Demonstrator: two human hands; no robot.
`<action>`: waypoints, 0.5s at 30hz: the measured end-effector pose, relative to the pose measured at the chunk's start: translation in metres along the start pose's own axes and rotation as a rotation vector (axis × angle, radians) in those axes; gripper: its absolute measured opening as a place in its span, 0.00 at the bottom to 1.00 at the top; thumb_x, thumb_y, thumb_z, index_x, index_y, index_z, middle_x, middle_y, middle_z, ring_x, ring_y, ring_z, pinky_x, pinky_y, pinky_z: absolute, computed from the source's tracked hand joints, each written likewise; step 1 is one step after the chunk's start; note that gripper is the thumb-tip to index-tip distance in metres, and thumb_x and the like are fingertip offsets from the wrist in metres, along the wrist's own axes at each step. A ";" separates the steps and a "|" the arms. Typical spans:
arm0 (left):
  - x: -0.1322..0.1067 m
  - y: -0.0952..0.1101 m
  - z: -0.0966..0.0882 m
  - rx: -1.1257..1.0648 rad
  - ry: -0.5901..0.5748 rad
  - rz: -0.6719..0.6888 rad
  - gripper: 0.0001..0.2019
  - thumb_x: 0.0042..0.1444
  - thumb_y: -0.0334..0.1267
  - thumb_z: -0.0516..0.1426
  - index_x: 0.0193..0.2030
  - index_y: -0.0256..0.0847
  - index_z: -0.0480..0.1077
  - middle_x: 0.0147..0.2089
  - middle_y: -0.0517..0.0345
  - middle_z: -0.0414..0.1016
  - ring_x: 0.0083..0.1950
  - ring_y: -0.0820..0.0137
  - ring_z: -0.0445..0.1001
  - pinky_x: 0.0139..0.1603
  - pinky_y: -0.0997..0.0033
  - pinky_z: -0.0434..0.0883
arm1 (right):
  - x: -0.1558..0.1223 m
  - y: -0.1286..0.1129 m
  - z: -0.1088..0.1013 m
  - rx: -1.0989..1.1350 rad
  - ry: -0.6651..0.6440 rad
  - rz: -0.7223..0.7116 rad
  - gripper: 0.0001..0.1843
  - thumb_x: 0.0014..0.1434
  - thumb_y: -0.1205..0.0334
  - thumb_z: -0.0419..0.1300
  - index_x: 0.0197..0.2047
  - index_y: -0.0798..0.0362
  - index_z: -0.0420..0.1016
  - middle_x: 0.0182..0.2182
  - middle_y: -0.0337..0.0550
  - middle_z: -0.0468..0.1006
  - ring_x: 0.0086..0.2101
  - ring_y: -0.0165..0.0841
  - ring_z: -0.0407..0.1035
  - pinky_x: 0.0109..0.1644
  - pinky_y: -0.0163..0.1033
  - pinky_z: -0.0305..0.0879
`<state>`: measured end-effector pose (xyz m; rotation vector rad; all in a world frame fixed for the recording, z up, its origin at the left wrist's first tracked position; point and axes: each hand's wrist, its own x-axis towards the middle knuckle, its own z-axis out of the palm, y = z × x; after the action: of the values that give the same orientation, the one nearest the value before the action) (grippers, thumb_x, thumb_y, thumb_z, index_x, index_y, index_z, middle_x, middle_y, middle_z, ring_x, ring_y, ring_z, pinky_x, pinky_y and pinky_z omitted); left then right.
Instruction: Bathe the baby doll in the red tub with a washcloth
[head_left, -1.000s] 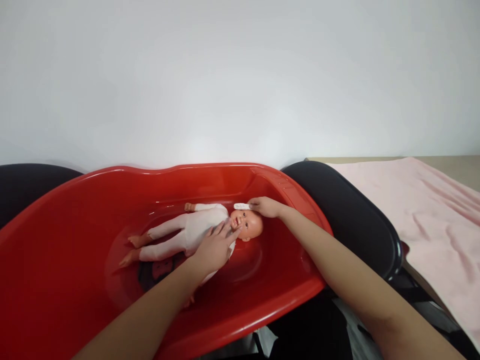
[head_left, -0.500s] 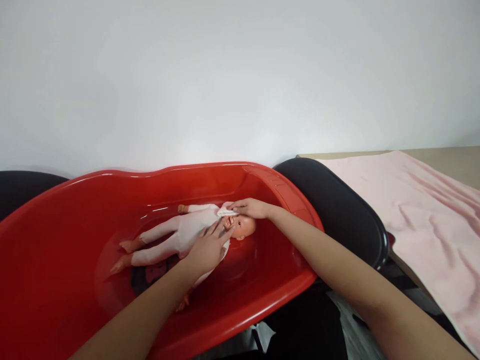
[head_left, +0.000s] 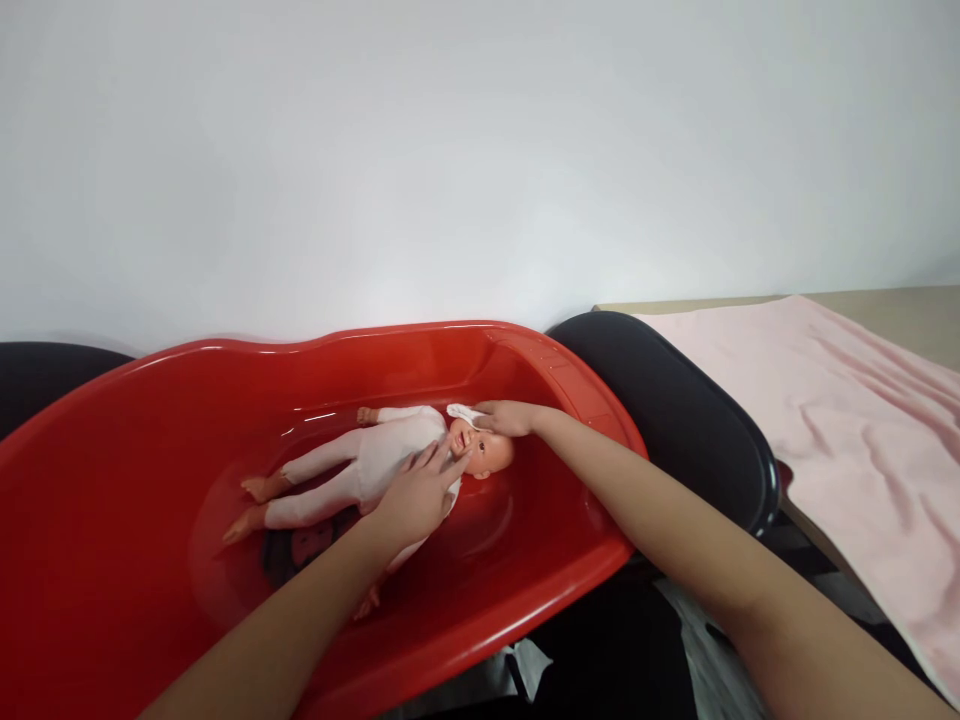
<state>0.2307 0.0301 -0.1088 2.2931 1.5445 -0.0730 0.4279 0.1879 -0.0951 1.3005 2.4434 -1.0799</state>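
A baby doll (head_left: pixel 397 455) with a white cloth body lies on its back in a red baby bathtub (head_left: pixel 555 380), its head to the right and its feet to the left. My left hand (head_left: pixel 420 495) rests on the doll's chest and shoulder with its fingers spread toward the chin. At the far side of the doll's head, my right hand (head_left: pixel 510 418) holds a small white cloth (head_left: pixel 463 411) against the cheek. Part of that cloth is hidden under the fingers. My left forearm covers some of the doll's near arm.
A dark item with a reddish patch (head_left: pixel 311 543) lies in the tub by the doll's legs. Black chair-like surfaces stand at the right (head_left: pixel 675 420) and far left (head_left: pixel 60 375). A pink towel (head_left: pixel 832 400) drapes over a wooden table (head_left: pixel 907 315). Behind is a pale wall.
My right hand has slid the white cloth slightly right along the far side of the doll's face, from near the mouth toward the cheek. My left hand stays on the doll's chest.
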 end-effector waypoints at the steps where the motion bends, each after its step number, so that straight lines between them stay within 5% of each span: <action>1: 0.000 0.000 0.000 -0.003 0.000 0.000 0.35 0.66 0.32 0.51 0.79 0.49 0.51 0.83 0.45 0.40 0.81 0.51 0.48 0.76 0.44 0.54 | 0.000 0.000 -0.001 -0.007 0.010 0.036 0.23 0.69 0.51 0.53 0.61 0.52 0.76 0.56 0.52 0.81 0.50 0.43 0.77 0.53 0.41 0.70; 7: 0.001 -0.004 0.005 -0.004 0.019 0.018 0.35 0.65 0.33 0.50 0.79 0.50 0.52 0.83 0.47 0.40 0.81 0.51 0.48 0.76 0.43 0.54 | -0.003 -0.003 -0.008 -0.140 0.056 0.228 0.32 0.72 0.41 0.46 0.49 0.60 0.80 0.37 0.60 0.85 0.35 0.43 0.79 0.40 0.42 0.70; 11: 0.004 -0.005 0.006 -0.009 0.022 0.016 0.35 0.65 0.33 0.51 0.78 0.50 0.52 0.83 0.46 0.40 0.81 0.50 0.48 0.76 0.42 0.55 | -0.004 -0.006 -0.009 -0.096 -0.019 0.363 0.43 0.73 0.39 0.35 0.48 0.67 0.80 0.19 0.55 0.78 0.22 0.41 0.75 0.34 0.42 0.72; 15: 0.005 -0.007 0.005 -0.027 0.024 0.024 0.35 0.65 0.32 0.52 0.78 0.47 0.53 0.82 0.44 0.41 0.80 0.51 0.49 0.76 0.44 0.55 | -0.007 -0.011 -0.011 -0.032 -0.093 0.424 0.50 0.72 0.37 0.29 0.41 0.70 0.81 0.17 0.59 0.77 0.23 0.43 0.77 0.38 0.45 0.74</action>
<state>0.2274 0.0348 -0.1166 2.2987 1.5202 -0.0179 0.4255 0.1868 -0.0783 1.6184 1.9813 -0.9563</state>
